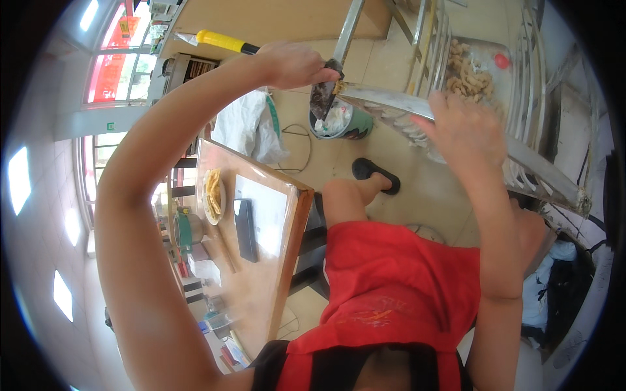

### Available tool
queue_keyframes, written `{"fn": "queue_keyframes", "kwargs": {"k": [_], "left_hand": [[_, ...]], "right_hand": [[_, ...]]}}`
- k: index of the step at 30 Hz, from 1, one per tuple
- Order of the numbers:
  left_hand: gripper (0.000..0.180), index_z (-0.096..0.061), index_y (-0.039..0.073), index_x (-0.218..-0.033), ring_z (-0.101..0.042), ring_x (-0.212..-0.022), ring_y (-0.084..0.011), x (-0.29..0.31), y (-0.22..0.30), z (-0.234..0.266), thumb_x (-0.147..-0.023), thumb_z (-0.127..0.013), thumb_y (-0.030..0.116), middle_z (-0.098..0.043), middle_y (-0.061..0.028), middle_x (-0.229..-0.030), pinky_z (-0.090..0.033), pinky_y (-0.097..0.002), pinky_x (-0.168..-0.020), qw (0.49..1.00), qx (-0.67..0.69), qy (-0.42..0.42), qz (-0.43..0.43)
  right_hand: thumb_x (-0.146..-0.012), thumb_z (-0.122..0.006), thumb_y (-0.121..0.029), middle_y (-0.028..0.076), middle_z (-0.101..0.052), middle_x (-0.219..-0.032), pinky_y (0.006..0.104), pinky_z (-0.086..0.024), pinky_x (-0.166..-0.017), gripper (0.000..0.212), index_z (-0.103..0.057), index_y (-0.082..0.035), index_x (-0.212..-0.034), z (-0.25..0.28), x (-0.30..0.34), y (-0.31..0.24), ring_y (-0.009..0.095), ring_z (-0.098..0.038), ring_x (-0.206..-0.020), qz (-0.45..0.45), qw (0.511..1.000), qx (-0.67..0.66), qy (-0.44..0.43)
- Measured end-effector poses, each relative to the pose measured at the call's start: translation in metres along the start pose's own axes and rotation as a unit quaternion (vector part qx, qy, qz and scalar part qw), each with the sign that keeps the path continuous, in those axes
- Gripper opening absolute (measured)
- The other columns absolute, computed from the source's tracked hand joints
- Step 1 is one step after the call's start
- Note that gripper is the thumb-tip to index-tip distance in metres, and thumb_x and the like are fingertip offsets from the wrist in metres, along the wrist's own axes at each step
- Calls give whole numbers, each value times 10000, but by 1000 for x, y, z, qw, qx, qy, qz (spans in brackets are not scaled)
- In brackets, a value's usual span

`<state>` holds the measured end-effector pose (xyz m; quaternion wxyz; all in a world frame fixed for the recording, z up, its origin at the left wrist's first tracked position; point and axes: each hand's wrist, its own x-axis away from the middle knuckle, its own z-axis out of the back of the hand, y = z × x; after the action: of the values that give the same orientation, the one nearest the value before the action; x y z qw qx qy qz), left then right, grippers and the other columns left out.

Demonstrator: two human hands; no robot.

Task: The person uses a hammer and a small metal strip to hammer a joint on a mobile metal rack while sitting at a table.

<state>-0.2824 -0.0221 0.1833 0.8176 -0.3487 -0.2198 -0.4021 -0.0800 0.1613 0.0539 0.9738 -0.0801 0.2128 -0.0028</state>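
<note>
My left hand [287, 65] is closed round a hammer-like tool with a yellow and black handle [222, 40]. A dark, worn head [323, 98] shows beyond my fingers, against the end of a pale metal rail [381, 98]. Whether the head touches the rail, I cannot tell. On the same rail my right hand [468, 133] is wrapped, thumb on the near side. This rail belongs to a metal rack [417, 52] with several thin bars. Between its bars, a metal tray [499, 81] holds pale, lumpy pieces [469, 81] and a small red round thing [501, 61].
A bin [355, 124] with a white bag in it stands below my left hand, beside a white sack [244, 124]. To the left, a wooden table [251, 313] carries a plate of food [214, 195], paper and a dark oblong case [245, 229]. Black fabric lies at the lower right.
</note>
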Motion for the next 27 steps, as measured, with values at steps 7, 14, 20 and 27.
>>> {"fn": "queue_keyframes", "kwargs": {"k": [7,14,20,27], "left_hand": [[594,-686,91,-890,-613,-828,-393,-8,0,-3,-962,-376,592,-647,-163,-788,-470,-484,-726,995,7,32,-90],[595,-696,112,-835,-631,-811,-374,-6,9,6,-963,-367,592,-669,-133,-803,-495,-473,-714,981,-55,119,-145],[578,-704,115,-834,-648,-799,-353,14,-20,-6,-959,-389,583,-676,-142,-804,-509,-460,-696,974,4,226,5],[546,-719,100,-920,-650,-909,-353,30,-2,-6,-976,-392,533,-694,-134,-938,-506,-464,-789,985,54,143,78]], "right_hand": [[-861,-610,-499,42,-612,-726,369,-514,-614,388,-565,-115,-895,4,-1,0,251,-657,-678,-8,999,32,-29],[-846,-622,-509,69,-607,-683,407,-481,-549,407,-531,-112,-833,3,-3,-3,283,-625,-622,-20,998,43,-35],[-848,-600,-541,74,-619,-717,409,-485,-552,436,-542,-108,-850,4,-8,2,293,-638,-642,-9,998,49,-33],[-852,-587,-553,80,-625,-755,418,-485,-543,444,-557,-111,-886,2,-13,10,303,-636,-637,1,997,63,-32]]}}
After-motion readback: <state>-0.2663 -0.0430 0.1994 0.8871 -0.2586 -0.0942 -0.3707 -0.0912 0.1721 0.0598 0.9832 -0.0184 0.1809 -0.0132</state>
